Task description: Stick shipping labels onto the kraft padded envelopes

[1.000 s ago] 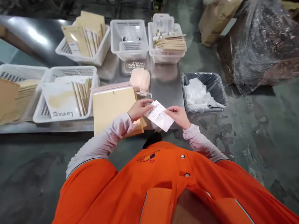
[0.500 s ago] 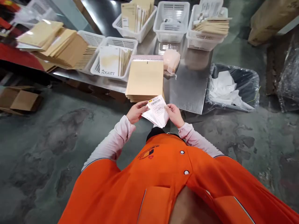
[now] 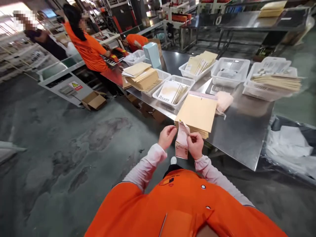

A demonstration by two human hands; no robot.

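Note:
My right hand [image 3: 195, 144] pinches a strip of white printed shipping labels [image 3: 182, 144] by its right edge. The strip hangs down in front of the table, bent near its top. At its left side is my left hand [image 3: 168, 136], thumb and fingers brought together; whether anything is between them is too small to make out. Just beyond both hands, a stack of tan padded envelopes [image 3: 196, 110] lies at the table's near edge.
White baskets of envelopes [image 3: 174, 92] line the metal table [image 3: 232, 131]. A pinkish bag [image 3: 224, 101] lies beside the stack. At right stands a plastic-lined bin [image 3: 291, 144] with white paper. Co-workers in orange [image 3: 84, 46] are at the back left, near an open carton [image 3: 94, 100].
My view has lifted and swung left, bringing co-workers into sight. The labels, earlier fanned between both hands, now hang from my right hand as a bent strip. My left fingers have left the fan's edge.

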